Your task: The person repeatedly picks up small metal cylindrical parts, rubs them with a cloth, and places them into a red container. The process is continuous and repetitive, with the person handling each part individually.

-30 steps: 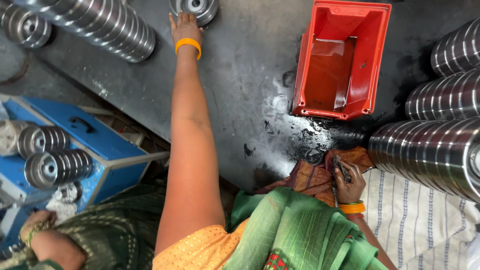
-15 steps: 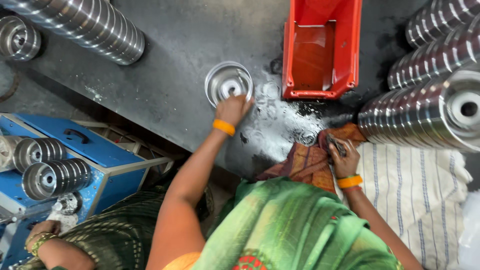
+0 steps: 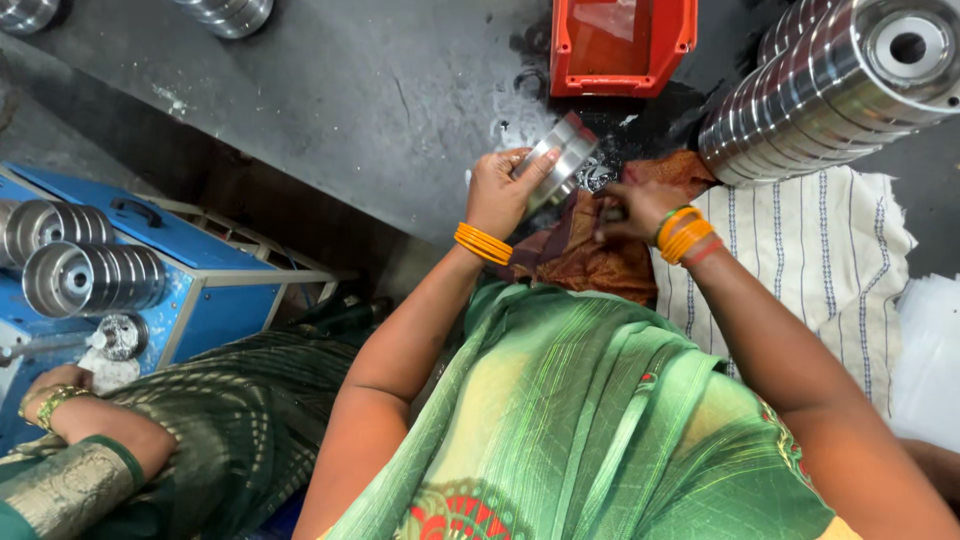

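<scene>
Head view: left hand [image 3: 500,190] grips tilted steel disc [image 3: 558,160].

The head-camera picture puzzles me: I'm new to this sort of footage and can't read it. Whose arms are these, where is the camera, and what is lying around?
The camera sits on a person's head and looks straight down, so the two bare arms reaching forward are that person's own. The left hand holds a round shiny metal part tilted on edge. The right hand rests beside it on a brown-orange cloth; whether it grips anything cannot be told. They work over a dark grey table. On it stand a red plastic bin and long stacks of the same metal parts. A striped white cloth lies at the right. At the lower left another person's hand is near a blue machine carrying more metal parts.
</scene>
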